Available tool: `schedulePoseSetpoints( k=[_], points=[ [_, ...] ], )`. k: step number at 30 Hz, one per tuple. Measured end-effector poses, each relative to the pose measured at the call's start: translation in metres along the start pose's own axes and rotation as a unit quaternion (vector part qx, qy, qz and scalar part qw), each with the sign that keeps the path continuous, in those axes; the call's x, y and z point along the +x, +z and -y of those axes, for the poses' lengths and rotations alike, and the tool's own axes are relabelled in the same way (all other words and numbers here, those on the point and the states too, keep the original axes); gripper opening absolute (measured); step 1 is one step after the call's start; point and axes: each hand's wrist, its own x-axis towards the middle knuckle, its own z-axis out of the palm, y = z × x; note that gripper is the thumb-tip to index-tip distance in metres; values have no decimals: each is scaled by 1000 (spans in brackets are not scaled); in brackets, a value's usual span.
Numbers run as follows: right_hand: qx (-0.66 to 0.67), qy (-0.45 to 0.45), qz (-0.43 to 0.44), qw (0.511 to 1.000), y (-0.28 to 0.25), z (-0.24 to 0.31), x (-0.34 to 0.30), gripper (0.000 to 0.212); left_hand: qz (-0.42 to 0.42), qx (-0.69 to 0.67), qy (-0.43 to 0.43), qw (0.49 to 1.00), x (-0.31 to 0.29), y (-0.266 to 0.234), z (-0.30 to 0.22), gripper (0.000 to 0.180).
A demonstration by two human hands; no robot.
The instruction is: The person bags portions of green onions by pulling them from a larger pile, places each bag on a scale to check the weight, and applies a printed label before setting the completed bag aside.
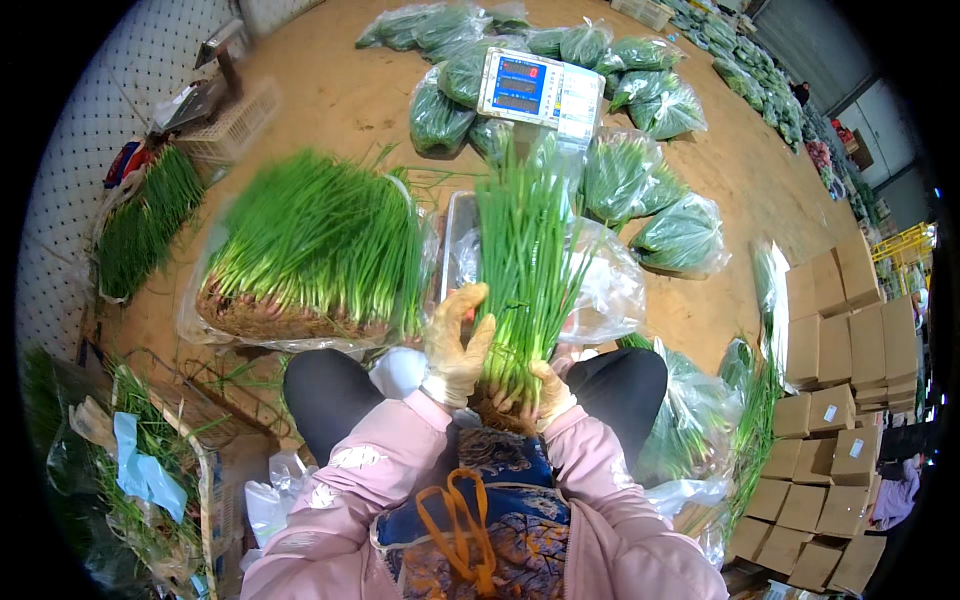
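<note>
1. The bunch (522, 290) of green onions stands nearly upright in front of the lap, roots low at the grip, leaves reaching away; its tips are blurred.
2. The right hand (552, 396) is closed on the lower stalks, from their right side.
3. The left hand (455, 350), just left of the grip, is spread; whether it touches the stalks, I cannot tell.
4. Farther left lies the pile (320, 250). Between pile and bunch runs the tray (448, 230) edge, so sideways room is narrow.
5. Near right is the knee (630, 395).
6. Ahead stand the scale (512, 88) and bags (685, 235); right of these, brown floor (765, 205) extends widely.
</note>
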Motion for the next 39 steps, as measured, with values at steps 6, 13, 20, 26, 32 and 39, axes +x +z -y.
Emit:
schedulePoseSetpoints(
  k=[6, 13, 20, 26, 32, 39],
  points=[
    [-130, -35, -65, 989, 10, -10, 9, 42, 103, 254, 108, 956, 41, -5, -48, 31],
    [-238, -46, -101, 965, -10, -9, 10, 42, 59, 168, 107, 978, 31, 1, -35, 17],
    [-210, -39, -54, 976, -2, -10, 2, 56, -87, 119, -48, 988, 73, -79, -54, 23],
    [-170, 18, -22, 985, 9, -7, -3, 58, 155, 407, -196, 878, 57, -143, -27, 32],
    [-164, 25, -3, 986, 27, -8, -6, 61, 82, 257, -96, 958, 73, -69, -45, 29],
    [-175, 75, 28, 981, 19, -2, -8, 65, 121, 45, -318, 939, 92, -57, -2, 22]
  ],
)
